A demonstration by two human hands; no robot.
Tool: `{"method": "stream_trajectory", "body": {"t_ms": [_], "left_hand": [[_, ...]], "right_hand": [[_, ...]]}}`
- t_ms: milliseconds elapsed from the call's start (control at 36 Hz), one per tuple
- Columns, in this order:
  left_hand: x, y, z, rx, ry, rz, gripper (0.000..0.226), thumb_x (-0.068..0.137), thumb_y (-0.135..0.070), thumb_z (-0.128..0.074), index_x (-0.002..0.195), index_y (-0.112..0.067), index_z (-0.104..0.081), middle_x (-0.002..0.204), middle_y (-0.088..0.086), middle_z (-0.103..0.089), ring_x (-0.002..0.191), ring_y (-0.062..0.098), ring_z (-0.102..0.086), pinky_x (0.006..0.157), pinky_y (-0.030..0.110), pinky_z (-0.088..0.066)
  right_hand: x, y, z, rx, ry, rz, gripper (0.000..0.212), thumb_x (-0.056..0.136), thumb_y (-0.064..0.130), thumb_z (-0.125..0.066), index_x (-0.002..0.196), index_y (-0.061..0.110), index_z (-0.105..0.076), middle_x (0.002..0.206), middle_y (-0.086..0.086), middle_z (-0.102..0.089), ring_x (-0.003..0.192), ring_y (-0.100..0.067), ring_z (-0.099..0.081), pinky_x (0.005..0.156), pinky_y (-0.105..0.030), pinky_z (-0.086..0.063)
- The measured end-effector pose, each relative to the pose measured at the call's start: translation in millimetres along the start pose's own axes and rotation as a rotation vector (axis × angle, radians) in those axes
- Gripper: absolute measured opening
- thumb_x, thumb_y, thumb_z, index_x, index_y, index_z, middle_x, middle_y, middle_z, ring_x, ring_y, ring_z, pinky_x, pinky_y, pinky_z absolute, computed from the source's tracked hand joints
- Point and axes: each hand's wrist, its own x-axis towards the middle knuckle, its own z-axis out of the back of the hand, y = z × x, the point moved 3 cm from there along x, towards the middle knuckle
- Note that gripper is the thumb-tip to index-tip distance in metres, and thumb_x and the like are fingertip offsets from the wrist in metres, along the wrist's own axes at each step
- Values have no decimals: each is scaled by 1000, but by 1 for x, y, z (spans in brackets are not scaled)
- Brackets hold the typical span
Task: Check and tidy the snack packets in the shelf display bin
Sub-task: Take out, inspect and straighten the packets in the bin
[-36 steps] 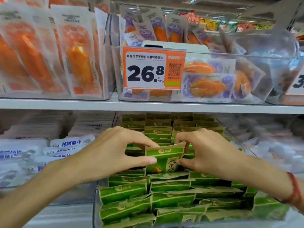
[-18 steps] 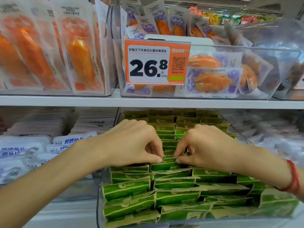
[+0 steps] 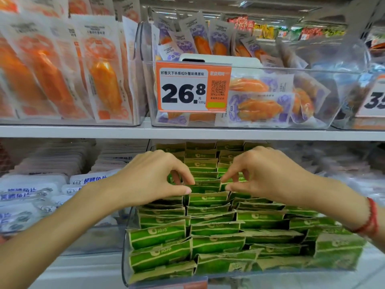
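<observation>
Hands [image 3: 206,180] over green packets [image 3: 208,199]; fingertip contact unclear.

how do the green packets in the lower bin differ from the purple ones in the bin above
The green packets are small and stand in tidy rows; the purple packets are larger and lie jumbled. Green ones are opaque; purple ones show orange food through a clear window. Both sit in clear plastic bins.

Upper shelf [image 3: 187,133] low over packets [image 3: 208,228]
</observation>
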Motion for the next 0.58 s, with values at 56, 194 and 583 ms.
{"method": "stream_trajectory", "body": {"t_ms": [56,194,583], "left_hand": [[1,-1,-4,37,22,14,27,82,-59,-65,104,-45,-70,99,-24,-69,91,-8,-59,71,17,-43],[4,-6,-12,149,44,25,30,87,-58,-61,112,-44,-69,105,-18,-68,95,-3,-58,64,19,-37],[-12,-9,-8,-57,-184,72,15,87,-52,-62,90,-39,-69,78,-23,-64,72,-1,-58,70,28,-46]], "right_hand": [[4,5,-8,-96,25,26,29,87,51,-63,113,39,-69,84,21,-49,76,3,-44,54,-11,-25],[11,11,-28,-162,14,53,18,93,45,-58,102,34,-70,87,19,-40,95,-7,-53,65,-20,-29],[-16,-3,-2,520,-317,-44,4,81,29,-75,82,28,-71,76,15,-68,71,-2,-60,61,-17,-47]]}}
